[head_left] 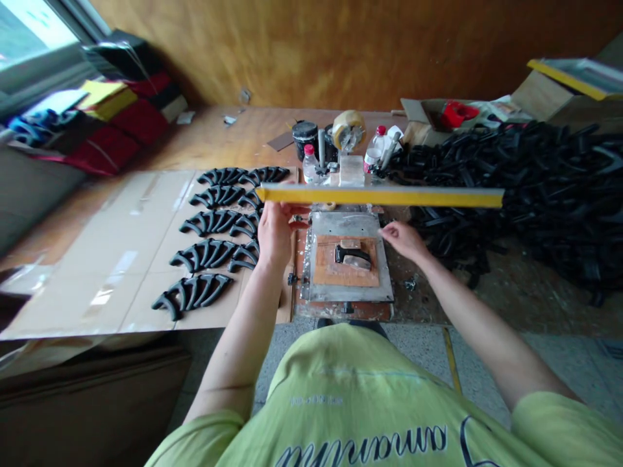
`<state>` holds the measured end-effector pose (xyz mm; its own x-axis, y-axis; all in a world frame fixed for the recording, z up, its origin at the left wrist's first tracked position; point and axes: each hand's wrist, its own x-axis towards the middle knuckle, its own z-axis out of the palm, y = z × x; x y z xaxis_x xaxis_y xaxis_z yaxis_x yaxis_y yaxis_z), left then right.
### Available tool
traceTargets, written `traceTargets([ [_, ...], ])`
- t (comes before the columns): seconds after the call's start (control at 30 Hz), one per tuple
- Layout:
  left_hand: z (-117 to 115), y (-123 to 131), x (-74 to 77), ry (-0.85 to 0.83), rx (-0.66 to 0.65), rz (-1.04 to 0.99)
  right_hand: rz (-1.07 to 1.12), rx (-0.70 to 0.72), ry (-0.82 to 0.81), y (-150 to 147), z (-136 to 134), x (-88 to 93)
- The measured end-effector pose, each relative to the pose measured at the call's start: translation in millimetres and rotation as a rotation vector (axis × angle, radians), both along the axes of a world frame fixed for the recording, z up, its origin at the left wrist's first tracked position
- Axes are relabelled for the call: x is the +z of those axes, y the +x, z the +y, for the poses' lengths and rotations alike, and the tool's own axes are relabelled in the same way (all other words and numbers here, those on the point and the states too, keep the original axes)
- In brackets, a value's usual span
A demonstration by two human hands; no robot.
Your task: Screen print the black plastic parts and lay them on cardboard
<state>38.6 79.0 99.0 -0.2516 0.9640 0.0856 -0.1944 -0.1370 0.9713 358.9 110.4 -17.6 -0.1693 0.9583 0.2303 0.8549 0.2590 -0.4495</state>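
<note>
Black handle (350, 251) within edges of board (325, 275); yellow bar (382, 196) apart.

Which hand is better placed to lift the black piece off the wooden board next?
Probably the right hand: it looks empty, by the metal plate; the left hand is at one end of the yellow bar.

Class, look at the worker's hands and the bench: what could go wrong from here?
1. The yellow-edged frame is raised above the metal plate, with the left hand at one end; if it dropped, it might pinch the right hand near the plate's edge.
2. It might also jolt the black piece on the wooden board.
3. The left arm passes close to the rows of black pieces; it might knock some askew.
</note>
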Motion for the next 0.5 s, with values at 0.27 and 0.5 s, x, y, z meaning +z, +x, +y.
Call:
traceTargets([
  [0.27,-20.8,29.7,-5.9,-0.09,-0.063,-0.015,-0.132,-0.025,-0.206,-80.5,-41.3,-35.1],
  [0.5,-112.8,64.4,-95.9,-0.637,-0.298,-0.229,0.131,0.261,0.022,-128.6,-98.2,-13.1],
])
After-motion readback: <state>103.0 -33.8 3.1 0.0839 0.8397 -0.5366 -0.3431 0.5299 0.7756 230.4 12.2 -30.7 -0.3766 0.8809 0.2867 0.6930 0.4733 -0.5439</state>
